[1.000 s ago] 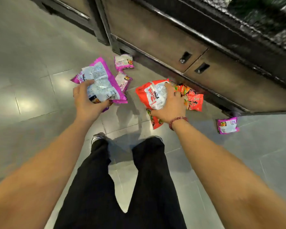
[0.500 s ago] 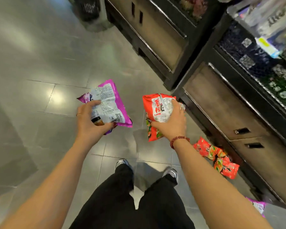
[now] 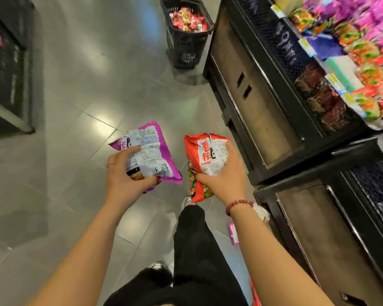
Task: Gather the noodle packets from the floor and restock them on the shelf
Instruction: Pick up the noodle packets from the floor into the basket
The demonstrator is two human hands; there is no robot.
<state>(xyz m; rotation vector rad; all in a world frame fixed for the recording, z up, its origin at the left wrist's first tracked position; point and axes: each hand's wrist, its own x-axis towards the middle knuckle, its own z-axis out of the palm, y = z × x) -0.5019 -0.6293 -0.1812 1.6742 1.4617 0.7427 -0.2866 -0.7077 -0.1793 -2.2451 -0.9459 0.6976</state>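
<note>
Seen from head height, a person's two bare forearms reach forward above black trousers (image 3: 197, 250) and a white shoe (image 3: 186, 200) on a glossy grey tiled floor (image 3: 75, 107). Low on the right, just beside the right forearm, a small pink noodle packet (image 3: 233, 234) lies on the floor. A pale packet (image 3: 262, 214) lies at the foot of the cabinet, partly hidden by the wrist. The left hand (image 3: 124, 175), a thin ring on one finger, grips a purple plastic noodle packet (image 3: 157, 151), its white printed back facing up, fingers and thumb curled round it. The right hand (image 3: 227, 173), with a dark red beaded bracelet (image 3: 237, 205) at the wrist, is clamped on a red plastic noodle packet (image 3: 202, 155) with large lettering. Both packets are held in the air, side by side and apart. To the right stands a dark-framed shelf unit with brown wooden lower panels (image 3: 252, 102). Its upper shelf holds blurred rows of red, green and purple packets (image 3: 367, 47). Farther ahead, beside the unit's end, a black plastic mesh basket (image 3: 187, 47) stands on the floor, filled with red and pink packets
</note>
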